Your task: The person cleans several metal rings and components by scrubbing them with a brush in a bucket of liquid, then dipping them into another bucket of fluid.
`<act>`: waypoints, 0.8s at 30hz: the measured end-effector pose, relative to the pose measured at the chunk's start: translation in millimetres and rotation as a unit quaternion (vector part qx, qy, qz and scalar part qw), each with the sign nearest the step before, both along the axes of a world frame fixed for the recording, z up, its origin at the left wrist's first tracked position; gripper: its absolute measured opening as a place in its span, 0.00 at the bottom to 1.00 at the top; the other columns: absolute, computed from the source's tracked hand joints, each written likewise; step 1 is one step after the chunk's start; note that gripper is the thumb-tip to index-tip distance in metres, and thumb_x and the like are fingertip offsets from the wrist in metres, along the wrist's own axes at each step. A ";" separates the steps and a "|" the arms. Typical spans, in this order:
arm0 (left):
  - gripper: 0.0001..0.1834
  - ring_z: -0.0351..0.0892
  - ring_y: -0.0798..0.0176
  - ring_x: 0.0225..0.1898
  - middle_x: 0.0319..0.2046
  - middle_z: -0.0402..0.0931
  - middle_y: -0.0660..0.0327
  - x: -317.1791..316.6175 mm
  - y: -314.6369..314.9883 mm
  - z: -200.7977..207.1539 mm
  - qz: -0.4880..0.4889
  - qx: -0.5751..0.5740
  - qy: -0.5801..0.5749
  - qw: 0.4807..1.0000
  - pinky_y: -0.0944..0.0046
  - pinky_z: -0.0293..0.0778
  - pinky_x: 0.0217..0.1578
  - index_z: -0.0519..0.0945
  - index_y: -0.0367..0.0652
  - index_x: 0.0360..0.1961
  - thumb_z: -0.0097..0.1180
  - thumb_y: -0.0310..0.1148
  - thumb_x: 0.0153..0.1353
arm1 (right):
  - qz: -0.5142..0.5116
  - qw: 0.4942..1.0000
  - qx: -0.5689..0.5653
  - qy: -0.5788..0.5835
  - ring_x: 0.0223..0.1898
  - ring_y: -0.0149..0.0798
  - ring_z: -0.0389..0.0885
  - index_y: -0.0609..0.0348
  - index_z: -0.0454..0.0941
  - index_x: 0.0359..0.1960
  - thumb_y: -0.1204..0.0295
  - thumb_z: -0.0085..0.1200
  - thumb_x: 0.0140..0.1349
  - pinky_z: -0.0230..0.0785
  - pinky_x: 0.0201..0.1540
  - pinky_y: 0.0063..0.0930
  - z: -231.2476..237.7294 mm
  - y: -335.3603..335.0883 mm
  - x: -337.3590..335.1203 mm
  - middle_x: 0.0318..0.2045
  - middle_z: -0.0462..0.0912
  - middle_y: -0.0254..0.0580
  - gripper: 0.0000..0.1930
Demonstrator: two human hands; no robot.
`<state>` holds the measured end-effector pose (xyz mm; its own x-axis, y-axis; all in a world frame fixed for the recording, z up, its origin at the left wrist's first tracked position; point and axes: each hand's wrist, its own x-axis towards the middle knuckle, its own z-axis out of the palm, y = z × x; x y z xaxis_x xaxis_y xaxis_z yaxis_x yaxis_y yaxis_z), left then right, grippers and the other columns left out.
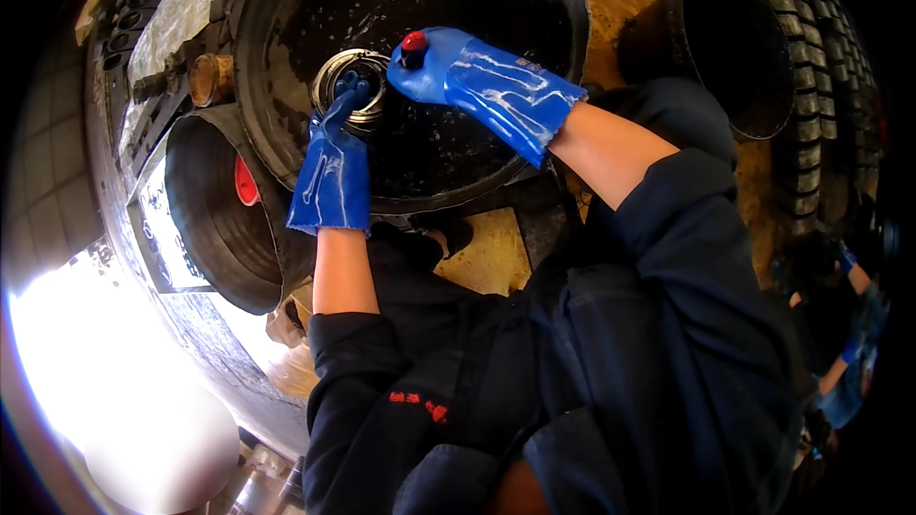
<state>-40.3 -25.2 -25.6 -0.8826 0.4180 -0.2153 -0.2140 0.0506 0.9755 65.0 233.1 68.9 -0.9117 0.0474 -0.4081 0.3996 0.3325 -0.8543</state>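
Note:
A shiny round metal part (322,79), ring-shaped with stacked edges, is held over dark liquid (487,105) in a wide black tub (260,72). My left hand (336,138), in a long blue rubber glove, grips this part with its fingers reaching into the central opening. Close beside it on the right, my right hand (434,67) wears a matching glove and is closed around a red-and-black handle (413,41). The handle's end sticks up above the fist; the tool's working end is hidden. Wet streaks shine on both gloves.
Left of the tub, a dark ribbed bucket (215,219) lies tilted with a red round piece (247,180) in it. A black bucket (682,38) and treaded black rubber (797,48) stand at the right. Another person's arm (840,372) shows at the far right.

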 end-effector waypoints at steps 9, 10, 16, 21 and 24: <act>0.19 0.85 0.54 0.58 0.62 0.81 0.51 4.3 8.4 -3.4 0.163 0.138 -0.253 0.944 0.51 0.84 0.61 0.78 0.34 0.62 0.56 0.22 0.71 | -0.275 0.956 0.065 -0.077 0.44 0.46 0.90 0.60 0.86 0.45 0.55 0.68 0.60 0.80 0.52 0.37 -84.0 51.5 -9.7 0.40 0.90 0.51 0.21; 0.18 0.86 0.55 0.56 0.60 0.82 0.52 7.2 8.7 -11.2 0.097 0.062 -0.115 0.987 0.52 0.84 0.61 0.79 0.35 0.61 0.57 0.23 0.71 | -0.285 0.954 0.044 -0.082 0.40 0.39 0.87 0.57 0.87 0.43 0.56 0.67 0.60 0.79 0.48 0.34 -83.9 47.5 -6.4 0.36 0.90 0.44 0.18; 0.16 0.88 0.63 0.45 0.50 0.88 0.58 3.3 27.2 11.4 0.113 0.262 -0.405 0.868 0.58 0.86 0.55 0.84 0.39 0.56 0.60 0.24 0.68 | -0.318 0.916 -0.245 -0.002 0.34 0.29 0.84 0.57 0.89 0.43 0.57 0.65 0.60 0.78 0.39 0.30 -74.3 52.0 -7.7 0.33 0.89 0.36 0.17; 0.18 0.89 0.66 0.35 0.43 0.89 0.64 0.3 35.0 34.6 0.249 0.298 -0.437 0.811 0.62 0.89 0.45 0.85 0.41 0.56 0.59 0.26 0.65 | -0.315 0.897 -0.308 0.034 0.34 0.31 0.85 0.59 0.88 0.45 0.59 0.67 0.62 0.79 0.38 0.29 -63.8 28.0 -9.9 0.35 0.89 0.39 0.17; 0.19 0.89 0.66 0.36 0.40 0.90 0.63 -0.9 23.8 33.3 0.265 0.286 -0.417 0.821 0.57 0.88 0.45 0.86 0.40 0.56 0.58 0.26 0.64 | -0.302 0.885 -0.351 0.041 0.34 0.32 0.86 0.61 0.88 0.46 0.61 0.69 0.63 0.80 0.37 0.28 -53.5 15.8 -3.2 0.36 0.89 0.41 0.17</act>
<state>-41.2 -1.4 7.6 -0.6181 0.2660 -0.7397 -0.6641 -0.6802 0.3103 61.7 248.9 15.4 -0.8343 0.2968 -0.4645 0.2510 -0.5457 -0.7995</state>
